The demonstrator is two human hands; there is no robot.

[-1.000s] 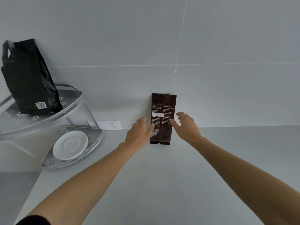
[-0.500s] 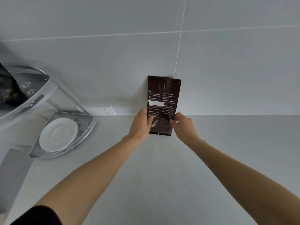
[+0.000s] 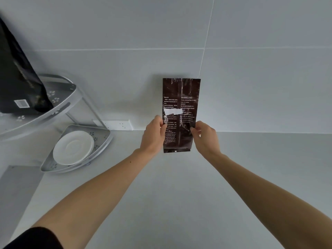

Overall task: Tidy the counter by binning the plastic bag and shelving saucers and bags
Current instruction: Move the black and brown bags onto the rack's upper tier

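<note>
Left hand [image 3: 152, 138], right hand [image 3: 205, 138] pinched glossy brown coffee bag [image 3: 180, 114] upright | round white saucer [image 3: 73, 147] on perforated grey corner shelf [image 3: 100, 141] at 9 o'clock

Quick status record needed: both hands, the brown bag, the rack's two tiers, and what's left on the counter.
left hand: pinching the left edge of the brown bag
right hand: pinching the bag's right edge
brown bag: upright, in front of the tiled wall
rack upper tier: holds a black bag
rack lower tier: holds one white saucer
counter: nothing else visible on it
</note>
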